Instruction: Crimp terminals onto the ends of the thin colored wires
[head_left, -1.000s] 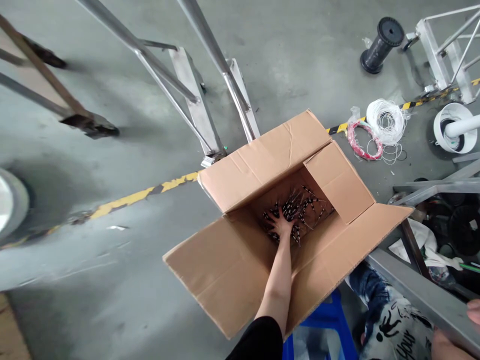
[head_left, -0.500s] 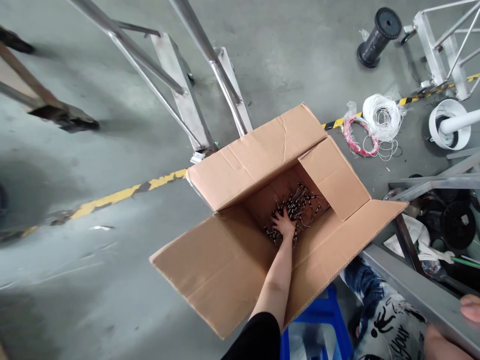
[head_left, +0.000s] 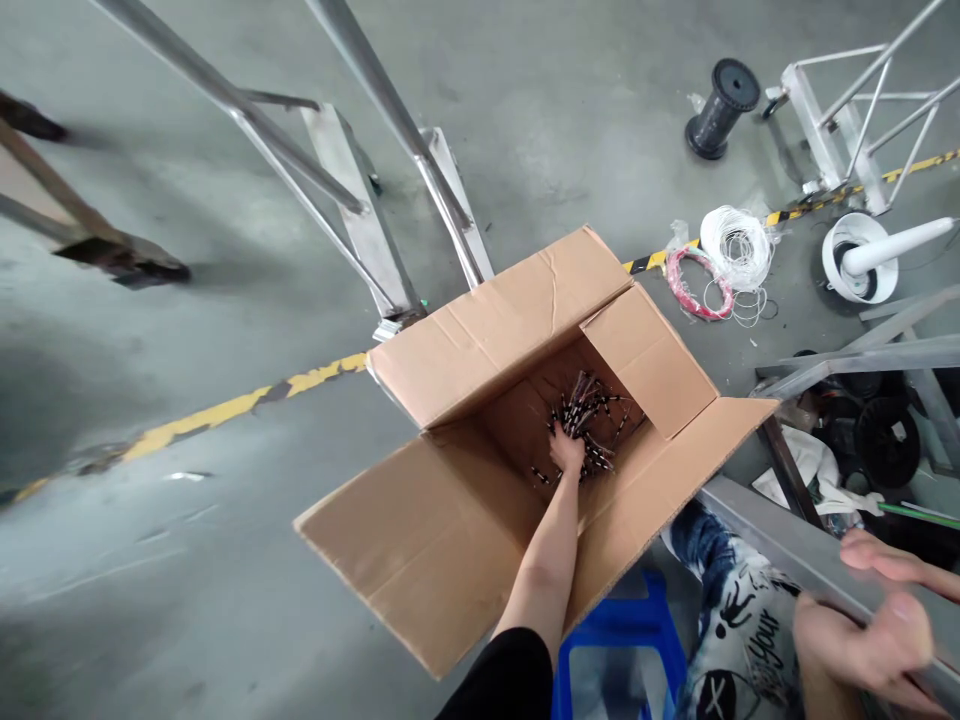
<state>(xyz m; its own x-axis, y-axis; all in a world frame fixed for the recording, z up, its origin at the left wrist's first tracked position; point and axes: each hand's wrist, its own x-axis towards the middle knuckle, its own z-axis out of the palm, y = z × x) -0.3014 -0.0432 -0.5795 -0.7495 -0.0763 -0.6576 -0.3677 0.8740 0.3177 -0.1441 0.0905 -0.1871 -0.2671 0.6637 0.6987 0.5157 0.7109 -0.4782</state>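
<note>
My left hand (head_left: pixel 566 449) reaches down into an open cardboard box (head_left: pixel 495 340), its black-sleeved arm coming from the bottom of the view. Inside the box lies a loose pile of short, thin wires (head_left: pixel 589 402) with dark and pale bands. My fingers are closed on part of this pile, at its near left side; the fingertips are hidden among the wires. A few stray wires lie on the box floor near my wrist. I do not see my right hand.
A blue plastic stool (head_left: pixel 622 625) stands under the box. At right, a co-worker's hands (head_left: pixel 889 640) are beside a metal bar (head_left: pixel 780 540). Metal frame legs (head_left: pixel 349 190), a black spool (head_left: pixel 721 108), and white wire coils (head_left: pixel 736 248) stand or lie on the floor.
My left hand has gone from spread fingers over the pile to closed on some of the wires. The co-worker's hands have come further into view at the right.
</note>
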